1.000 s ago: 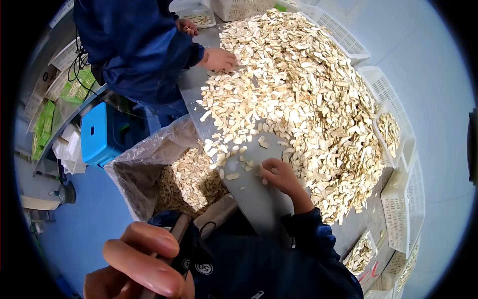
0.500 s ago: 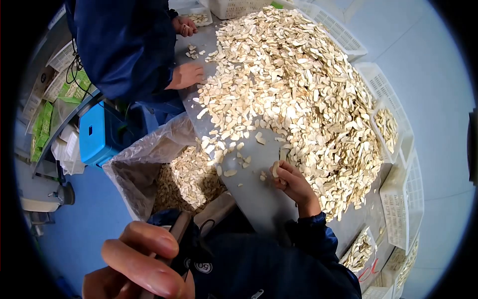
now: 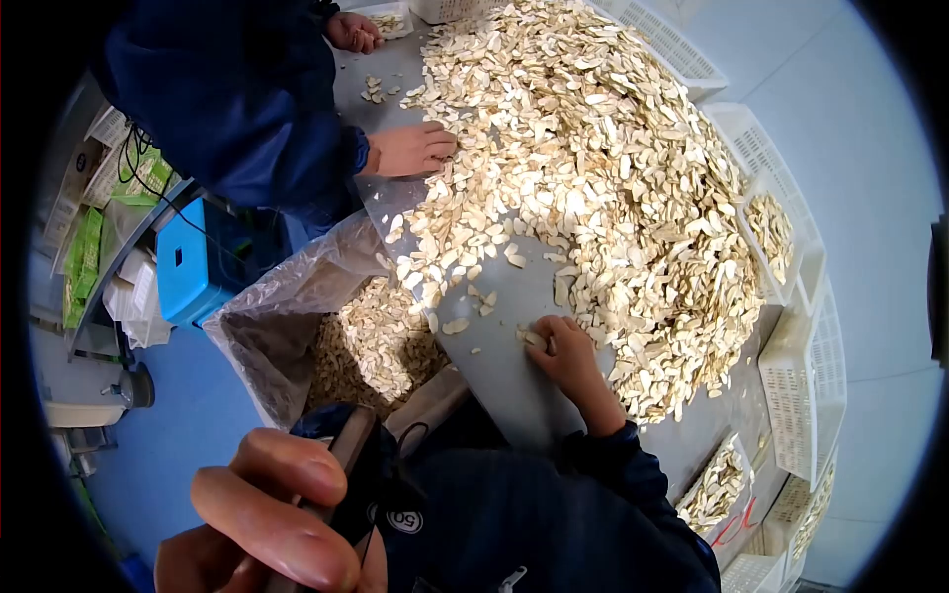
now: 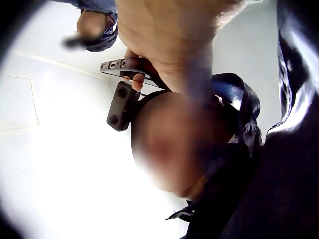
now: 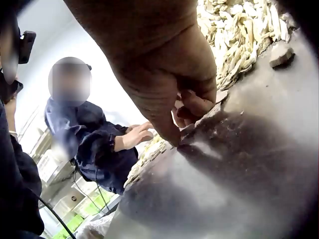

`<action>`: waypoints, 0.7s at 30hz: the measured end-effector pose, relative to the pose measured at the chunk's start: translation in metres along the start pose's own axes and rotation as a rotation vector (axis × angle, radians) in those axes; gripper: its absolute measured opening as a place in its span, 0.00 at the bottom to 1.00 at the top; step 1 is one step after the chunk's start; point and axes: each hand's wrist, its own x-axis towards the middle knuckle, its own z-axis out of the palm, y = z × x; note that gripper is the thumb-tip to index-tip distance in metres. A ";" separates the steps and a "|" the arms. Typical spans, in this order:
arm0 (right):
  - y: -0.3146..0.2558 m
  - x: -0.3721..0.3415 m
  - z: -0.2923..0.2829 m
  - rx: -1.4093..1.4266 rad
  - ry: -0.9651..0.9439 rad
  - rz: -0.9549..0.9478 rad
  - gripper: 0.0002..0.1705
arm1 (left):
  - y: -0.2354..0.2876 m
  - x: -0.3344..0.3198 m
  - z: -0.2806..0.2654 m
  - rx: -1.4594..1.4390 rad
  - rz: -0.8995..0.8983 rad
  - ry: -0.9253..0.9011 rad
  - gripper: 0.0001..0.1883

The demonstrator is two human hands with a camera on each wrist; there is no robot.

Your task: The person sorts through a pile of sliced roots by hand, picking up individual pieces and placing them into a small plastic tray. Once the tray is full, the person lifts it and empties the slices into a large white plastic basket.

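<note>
In the lower left of the head view, my left hand [image 3: 262, 509] grips a phone [image 3: 351, 440] with its fingers curled round the edge; the left wrist view shows the end of the phone [image 4: 122, 64] with its ports. Down at the grey metal table [image 3: 504, 385], my right hand [image 3: 573, 361] pinches at a pale dried slice [image 3: 532, 339], thumb and forefinger low over the surface. In the right wrist view the fingers [image 5: 194, 105] are bent and partly hidden behind the palm. A large heap of dried slices [image 3: 613, 198] rises just beyond this hand.
A plastic-lined container [image 3: 267, 336] of slices stands below the table's left edge. White baskets [image 3: 791, 405] line the far right side. Another person's hand [image 3: 410, 150] touches the heap's left side. A blue stool [image 3: 188, 262] stands on the floor at left.
My right hand first drew back, lifting a slice, then lowered to the tabletop. The other person's hand pulled away from the heap and returned to it. My left hand keeps holding the phone.
</note>
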 end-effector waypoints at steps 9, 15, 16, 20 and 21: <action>0.000 0.001 0.005 -0.035 0.036 -0.093 0.15 | -0.002 -0.004 0.000 0.014 0.023 0.027 0.43; -0.001 0.003 0.006 -0.045 0.005 -0.063 0.14 | 0.003 -0.011 0.001 0.066 -0.024 0.059 0.43; -0.002 0.003 0.005 -0.046 -0.001 -0.067 0.14 | 0.002 -0.011 0.002 0.075 -0.016 0.071 0.43; -0.003 0.002 0.004 -0.045 -0.012 -0.074 0.14 | 0.004 -0.010 0.002 0.088 -0.024 0.061 0.43; -0.003 0.002 0.004 -0.039 -0.013 -0.065 0.14 | 0.004 -0.010 0.002 0.081 -0.017 0.057 0.43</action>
